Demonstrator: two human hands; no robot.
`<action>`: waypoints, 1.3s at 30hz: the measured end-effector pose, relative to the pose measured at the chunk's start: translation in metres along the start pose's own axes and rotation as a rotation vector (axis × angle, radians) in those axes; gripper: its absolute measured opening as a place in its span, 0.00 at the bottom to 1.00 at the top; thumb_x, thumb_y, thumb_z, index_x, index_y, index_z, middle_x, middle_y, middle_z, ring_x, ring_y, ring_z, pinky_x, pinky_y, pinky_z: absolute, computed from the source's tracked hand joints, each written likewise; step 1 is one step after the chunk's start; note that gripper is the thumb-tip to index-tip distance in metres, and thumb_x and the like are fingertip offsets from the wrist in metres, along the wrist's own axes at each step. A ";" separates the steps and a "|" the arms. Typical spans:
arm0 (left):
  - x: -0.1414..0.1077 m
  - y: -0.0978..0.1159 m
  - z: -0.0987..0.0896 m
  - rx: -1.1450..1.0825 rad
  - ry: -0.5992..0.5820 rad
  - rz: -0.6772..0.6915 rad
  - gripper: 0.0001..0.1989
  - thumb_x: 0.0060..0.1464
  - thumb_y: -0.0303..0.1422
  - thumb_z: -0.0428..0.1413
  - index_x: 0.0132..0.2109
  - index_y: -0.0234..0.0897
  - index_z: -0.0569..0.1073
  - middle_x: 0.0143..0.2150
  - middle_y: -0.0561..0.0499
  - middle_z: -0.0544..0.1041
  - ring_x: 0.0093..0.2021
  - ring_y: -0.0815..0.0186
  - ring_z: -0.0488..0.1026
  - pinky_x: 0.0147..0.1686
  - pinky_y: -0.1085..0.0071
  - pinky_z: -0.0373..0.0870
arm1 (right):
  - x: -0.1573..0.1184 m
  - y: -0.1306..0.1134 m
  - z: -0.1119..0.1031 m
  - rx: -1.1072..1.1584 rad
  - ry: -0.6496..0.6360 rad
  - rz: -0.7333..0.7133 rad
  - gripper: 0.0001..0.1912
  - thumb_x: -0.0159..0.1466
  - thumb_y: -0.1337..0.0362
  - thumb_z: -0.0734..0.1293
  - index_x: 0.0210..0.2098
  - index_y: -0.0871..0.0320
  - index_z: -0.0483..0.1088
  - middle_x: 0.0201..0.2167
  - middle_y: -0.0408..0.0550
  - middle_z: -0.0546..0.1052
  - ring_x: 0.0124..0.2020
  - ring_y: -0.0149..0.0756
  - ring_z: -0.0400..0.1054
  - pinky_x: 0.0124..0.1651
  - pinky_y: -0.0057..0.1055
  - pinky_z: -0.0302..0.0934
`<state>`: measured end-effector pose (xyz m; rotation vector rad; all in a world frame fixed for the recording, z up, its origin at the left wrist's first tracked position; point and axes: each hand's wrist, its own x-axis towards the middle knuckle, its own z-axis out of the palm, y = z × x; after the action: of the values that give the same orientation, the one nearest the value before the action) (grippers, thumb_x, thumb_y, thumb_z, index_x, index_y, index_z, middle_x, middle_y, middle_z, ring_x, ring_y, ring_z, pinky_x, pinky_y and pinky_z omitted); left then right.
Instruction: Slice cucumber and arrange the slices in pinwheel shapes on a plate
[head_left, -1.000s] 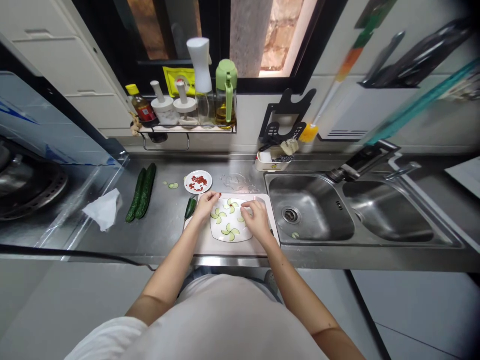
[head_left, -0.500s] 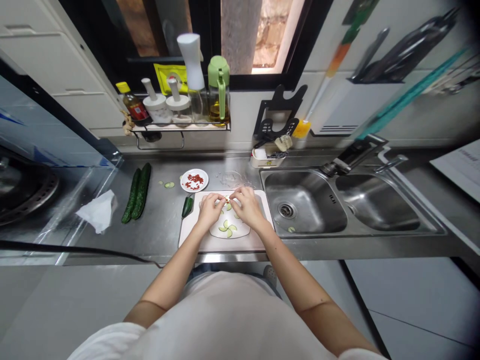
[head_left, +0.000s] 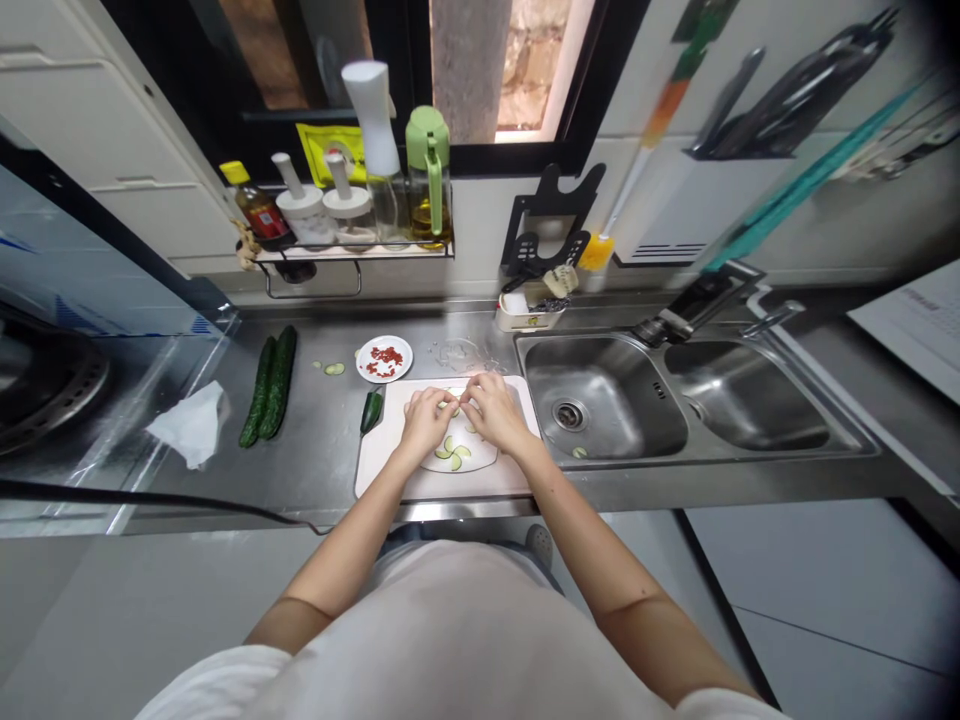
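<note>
Working over board [head_left: 375, 465]: pale, flat; best kept still, I'd judge. Same spot as 1 s ago, tho cam view has shifted a bit.
Plate [head_left: 480, 452]: on board, approx mid; prob wise not to lean on rim, could tip or slide.
Whole cucumbers [head_left: 280, 383]: 2, well L of board, no diff seen.
R hand [head_left: 495, 413]: over board's far half; fingertips drawn in, nearly meeting the other's. 1 s ago was well apart, farther R.
L hand [head_left: 425, 420]: also over far half, fingertips drawn in; can't tell what, if anything, either pinches.
Saucer [head_left: 384, 379]: just past board's far edge, to L.
Slices [head_left: 456, 461]: fan on plate, board's middle, in view; others part hidden by hands. Light fingertip nudges prob best, w/ wrists off near fan.
Red bits [head_left: 386, 355]: in saucer, past board. 0.5 s ago some red btwn fingertips; now too hidden to tell.
</note>
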<state>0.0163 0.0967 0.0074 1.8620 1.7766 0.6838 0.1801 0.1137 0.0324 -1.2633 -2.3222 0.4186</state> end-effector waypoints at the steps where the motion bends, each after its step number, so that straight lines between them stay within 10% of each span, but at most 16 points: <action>1: 0.000 0.000 0.001 -0.001 -0.006 -0.001 0.09 0.61 0.37 0.51 0.39 0.43 0.76 0.45 0.51 0.76 0.50 0.60 0.67 0.51 0.63 0.60 | -0.001 0.000 0.000 0.005 -0.003 0.000 0.07 0.66 0.66 0.62 0.37 0.57 0.73 0.43 0.52 0.70 0.50 0.44 0.58 0.53 0.41 0.57; 39: 0.010 0.004 0.068 0.250 -0.156 -0.060 0.08 0.60 0.37 0.53 0.42 0.41 0.74 0.49 0.45 0.74 0.52 0.54 0.64 0.51 0.58 0.56 | -0.035 0.058 0.054 -0.169 -0.135 0.253 0.08 0.65 0.65 0.62 0.36 0.58 0.73 0.47 0.55 0.68 0.51 0.47 0.55 0.54 0.42 0.54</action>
<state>0.0636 0.1070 -0.0412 1.9524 1.8752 0.2952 0.2095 0.1126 -0.0492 -1.6680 -2.3559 0.4077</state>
